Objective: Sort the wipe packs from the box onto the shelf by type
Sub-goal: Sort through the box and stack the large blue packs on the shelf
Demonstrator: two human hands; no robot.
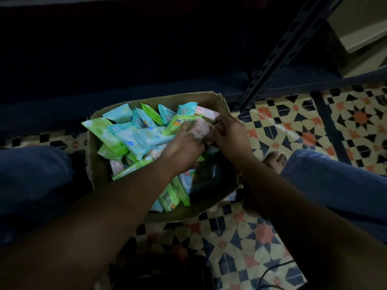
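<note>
An open cardboard box (100, 170) sits on the floor between my knees, filled with several green, light blue and pink wipe packs. Both hands reach into its far right corner. My left hand (184, 147) lies over a pink wipe pack (202, 128), fingers on its left side. My right hand (229, 133) grips the same pink pack from the right, fingers curled round its edge. A green pack (182, 122) lies just behind my left fingers. The dark metal shelf (276, 57) stands behind the box; its lowest level is in deep shadow.
The patterned tile floor (240, 243) spreads around the box. My bare foot (274, 161) rests right of the box, with jeans-clad knees on both sides. A slotted shelf upright (272, 61) rises at the right. A pale box (364, 32) sits at top right. A black cable (272, 271) lies on the floor.
</note>
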